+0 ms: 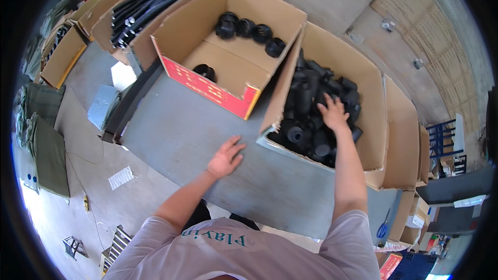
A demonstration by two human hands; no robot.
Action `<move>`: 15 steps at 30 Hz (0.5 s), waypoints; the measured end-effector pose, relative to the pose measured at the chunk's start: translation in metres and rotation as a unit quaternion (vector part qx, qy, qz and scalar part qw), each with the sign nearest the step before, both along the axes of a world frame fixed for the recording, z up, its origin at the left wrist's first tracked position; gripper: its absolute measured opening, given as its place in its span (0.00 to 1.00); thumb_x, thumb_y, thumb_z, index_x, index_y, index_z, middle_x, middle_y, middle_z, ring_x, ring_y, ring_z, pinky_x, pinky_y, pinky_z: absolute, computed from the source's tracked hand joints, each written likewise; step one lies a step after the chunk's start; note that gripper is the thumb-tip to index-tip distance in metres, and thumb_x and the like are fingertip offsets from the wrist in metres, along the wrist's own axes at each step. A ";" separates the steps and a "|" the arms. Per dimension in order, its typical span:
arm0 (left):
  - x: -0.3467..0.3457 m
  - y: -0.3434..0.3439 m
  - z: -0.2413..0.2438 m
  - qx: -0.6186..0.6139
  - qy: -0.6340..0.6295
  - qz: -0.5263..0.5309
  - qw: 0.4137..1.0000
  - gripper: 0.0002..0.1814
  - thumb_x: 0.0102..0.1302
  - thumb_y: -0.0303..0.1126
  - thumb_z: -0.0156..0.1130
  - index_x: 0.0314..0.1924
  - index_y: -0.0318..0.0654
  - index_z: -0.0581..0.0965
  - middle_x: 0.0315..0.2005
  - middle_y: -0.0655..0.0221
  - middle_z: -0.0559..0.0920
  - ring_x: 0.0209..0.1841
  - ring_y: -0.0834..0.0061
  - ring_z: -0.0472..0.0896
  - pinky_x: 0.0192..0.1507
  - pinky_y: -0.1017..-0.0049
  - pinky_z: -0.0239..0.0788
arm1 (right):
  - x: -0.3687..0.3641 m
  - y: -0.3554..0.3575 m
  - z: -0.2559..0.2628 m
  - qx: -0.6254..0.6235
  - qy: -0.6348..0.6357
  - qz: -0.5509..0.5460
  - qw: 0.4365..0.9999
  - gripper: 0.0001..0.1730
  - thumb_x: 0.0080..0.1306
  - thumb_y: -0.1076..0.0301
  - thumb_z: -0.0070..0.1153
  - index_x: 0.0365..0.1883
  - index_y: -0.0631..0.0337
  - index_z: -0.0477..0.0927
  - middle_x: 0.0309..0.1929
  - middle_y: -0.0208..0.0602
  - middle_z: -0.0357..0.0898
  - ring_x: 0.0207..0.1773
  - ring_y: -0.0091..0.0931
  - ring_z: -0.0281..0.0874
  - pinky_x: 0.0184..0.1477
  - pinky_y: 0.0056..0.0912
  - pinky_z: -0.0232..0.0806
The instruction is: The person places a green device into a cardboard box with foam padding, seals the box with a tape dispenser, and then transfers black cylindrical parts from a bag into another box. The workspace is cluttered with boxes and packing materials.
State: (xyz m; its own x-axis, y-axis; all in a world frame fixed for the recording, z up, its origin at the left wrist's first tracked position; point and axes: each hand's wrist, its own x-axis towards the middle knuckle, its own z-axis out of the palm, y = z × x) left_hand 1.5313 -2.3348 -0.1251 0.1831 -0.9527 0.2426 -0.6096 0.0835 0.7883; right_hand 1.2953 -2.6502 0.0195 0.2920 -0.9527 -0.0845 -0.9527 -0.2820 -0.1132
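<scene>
My right hand (pixel 334 113) reaches into a cardboard box (pixel 367 136) heaped with black plastic fittings (pixel 307 89), its fingers spread over the pile. Whether the fingertips touch a fitting is hard to make out. Over the grey tabletop (pixel 167 124), my left hand (pixel 225 158) has its fingers apart and holds nothing. Ahead of it stands a wider cardboard box (pixel 237 58) with a red printed front edge. Several round black plastic parts (pixel 262 33) line its far side, and one more black ring-shaped part (pixel 204 72) lies near its front wall.
Black tubes (pixel 146 15) fill a box at the far left. A dark metal rail (pixel 128 105) borders the table's left side. Blue-handled scissors (pixel 383 228) lie at the right end, below more cardboard boxes (pixel 400 144). A small stool (pixel 74 247) stands on the floor.
</scene>
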 end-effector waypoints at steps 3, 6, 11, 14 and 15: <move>0.108 0.008 0.011 0.013 -0.088 0.114 0.990 0.16 0.65 0.31 0.58 0.52 0.43 0.78 0.59 0.61 0.74 0.63 0.55 0.69 0.63 0.63 0.65 | 0.010 -0.009 0.043 -0.224 -0.152 0.070 0.960 0.30 0.65 0.57 0.57 0.65 0.52 0.69 0.64 0.56 0.67 0.65 0.49 0.66 0.65 0.49 0.59; 0.206 0.012 0.019 0.023 -0.223 0.165 0.961 0.14 0.65 0.32 0.58 0.51 0.43 0.78 0.56 0.63 0.75 0.62 0.60 0.70 0.63 0.62 0.64 | 0.092 0.026 0.130 -0.196 -0.263 0.054 0.943 0.23 0.67 0.59 0.55 0.59 0.57 0.75 0.58 0.53 0.72 0.63 0.45 0.69 0.64 0.41 0.62; 0.284 0.003 0.007 0.036 -0.297 0.116 0.947 0.16 0.64 0.36 0.59 0.52 0.44 0.76 0.56 0.65 0.73 0.62 0.62 0.68 0.64 0.61 0.60 | 0.258 0.027 0.173 -0.151 -0.260 0.161 0.940 0.24 0.67 0.53 0.55 0.57 0.56 0.77 0.60 0.53 0.71 0.65 0.44 0.68 0.65 0.41 0.61; 0.286 -0.003 0.015 0.030 -0.296 0.114 0.948 0.17 0.64 0.38 0.59 0.52 0.45 0.75 0.54 0.66 0.73 0.60 0.63 0.68 0.63 0.61 0.58 | 0.336 -0.014 0.141 -0.006 -0.149 0.107 0.983 0.30 0.66 0.45 0.54 0.62 0.51 0.74 0.65 0.57 0.65 0.67 0.47 0.65 0.67 0.44 0.60; 0.286 -0.005 0.014 0.032 -0.291 0.113 0.950 0.18 0.64 0.40 0.58 0.53 0.46 0.75 0.54 0.67 0.72 0.61 0.65 0.67 0.64 0.61 0.57 | 0.350 -0.039 0.116 0.033 -0.115 0.100 0.988 0.31 0.67 0.45 0.54 0.63 0.53 0.73 0.67 0.57 0.63 0.69 0.46 0.63 0.68 0.43 0.59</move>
